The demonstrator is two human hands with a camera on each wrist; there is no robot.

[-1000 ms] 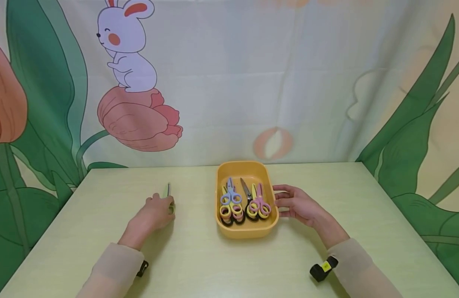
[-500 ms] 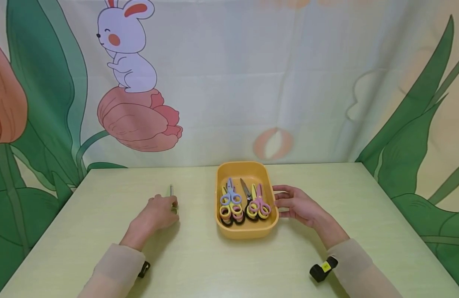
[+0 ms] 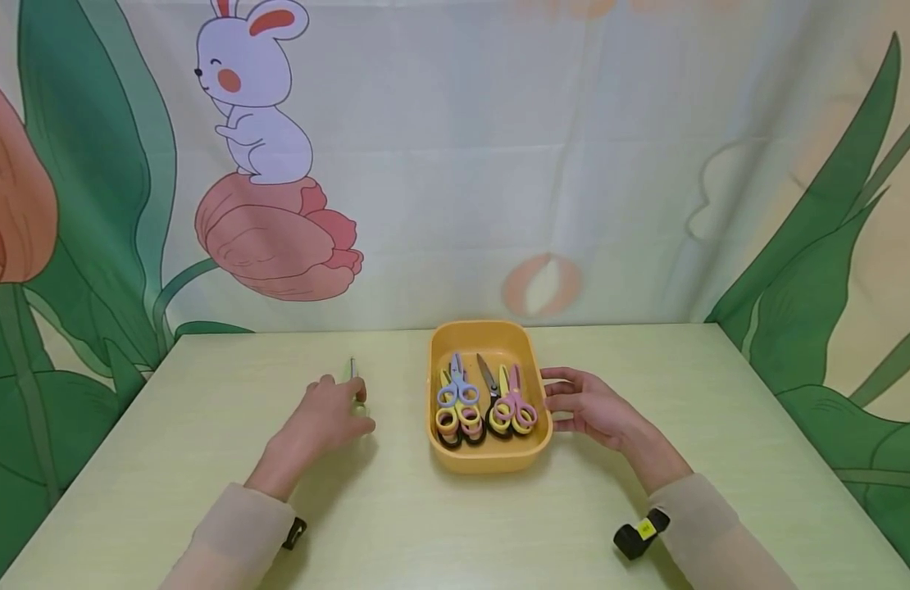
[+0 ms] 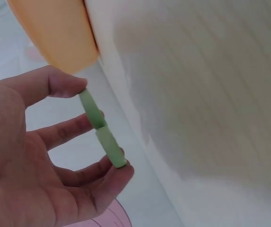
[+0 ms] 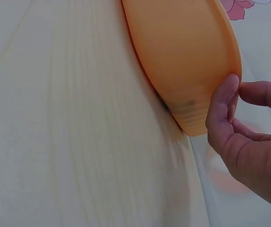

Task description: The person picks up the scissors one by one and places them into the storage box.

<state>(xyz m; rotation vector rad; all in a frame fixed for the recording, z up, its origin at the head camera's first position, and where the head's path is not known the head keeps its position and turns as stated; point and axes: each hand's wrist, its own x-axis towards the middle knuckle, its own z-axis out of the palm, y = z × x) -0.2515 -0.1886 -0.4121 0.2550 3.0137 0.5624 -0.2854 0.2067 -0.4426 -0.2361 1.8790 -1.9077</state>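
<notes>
Your left hand (image 3: 329, 414) sits on the pale green table (image 3: 396, 524), left of the orange tray (image 3: 490, 456) and a short way apart from it, forearm angled in from the lower left with the beige sleeve (image 3: 229, 537) pushed to the wrist. It pinches a pair of green-handled scissors (image 3: 356, 385): in the left wrist view the green handle loops (image 4: 102, 130) are held edge-on between the thumb above and the curled fingers (image 4: 112, 177) below, and in the head view the blade tip points away from you, toward the backdrop. You cannot tell from either view whether the scissors touch the table or are held just clear of it. Your right hand (image 3: 584, 406) rests at the right wall of the tray, fingers loosely extended toward the rim; in the right wrist view the thumb (image 5: 223, 106) presses against the tray's outer wall (image 5: 187, 56) near its corner, with the other fingers held apart behind it, not wrapped round anything. The right forearm comes in from the lower right, with a black wrist-mounted unit (image 3: 639, 533) on the sleeve. Inside the tray lie several pairs of small scissors, blades pointing away from you: one with blue handles (image 3: 457, 392), one with pink handles (image 3: 516, 403), others with yellow and black handles beneath them (image 3: 455, 424).
</notes>
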